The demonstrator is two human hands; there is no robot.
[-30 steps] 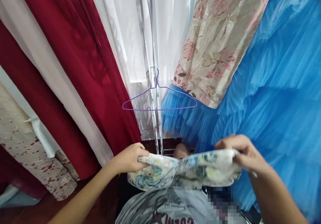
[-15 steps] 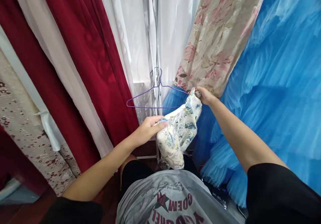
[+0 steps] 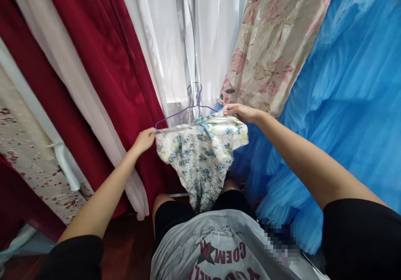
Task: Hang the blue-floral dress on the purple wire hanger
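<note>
A white garment with a blue flower print hangs spread over a purple wire hanger that hooks on a metal rail. My left hand pinches the garment's left top corner at the hanger's left end. My right hand is closed on the garment's right top corner at the hanger's right end. The cloth drapes down in front of my knees.
Dark red gowns and white sheer fabric hang to the left and centre. A beige dress with pink flowers and a big blue tulle gown hang on the right. A cream spotted dress is at far left.
The garment was held low and bunched between both hands. The hands rose and moved apart, and the garment now lies spread across the purple hanger.
</note>
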